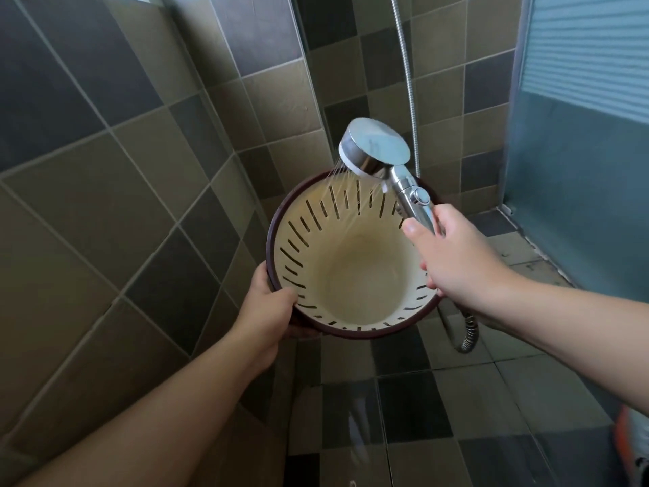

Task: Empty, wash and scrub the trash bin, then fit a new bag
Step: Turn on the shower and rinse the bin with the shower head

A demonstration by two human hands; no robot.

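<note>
the trash bin [354, 275] hangs in the air in front of you, tipped so its open mouth faces up toward you, over the tiled floor [404, 409] in the corner of a shower. it is cream inside, with a dark brown rim and rows of narrow slots cut through the upper wall. the bottom looks bare and wet.

your left hand [270, 307] grips the near-left rim, thumb hooked over the edge on the inside and the fingers curled round the outside, out of sight behind the bin.

your right hand [453, 254] is wrapped round the handle of the chrome shower head [377, 149], thumb lying along the handle just below its round button. the head sits just above the far rim, its face angled down and left, and thin jets of water [346, 186] run from it onto the slotted far wall inside the bin.

the metal hose [469, 333] loops under your right wrist and also rises along the tiled wall [105, 170]. a frosted glass panel [579, 135] stands on the right.
</note>
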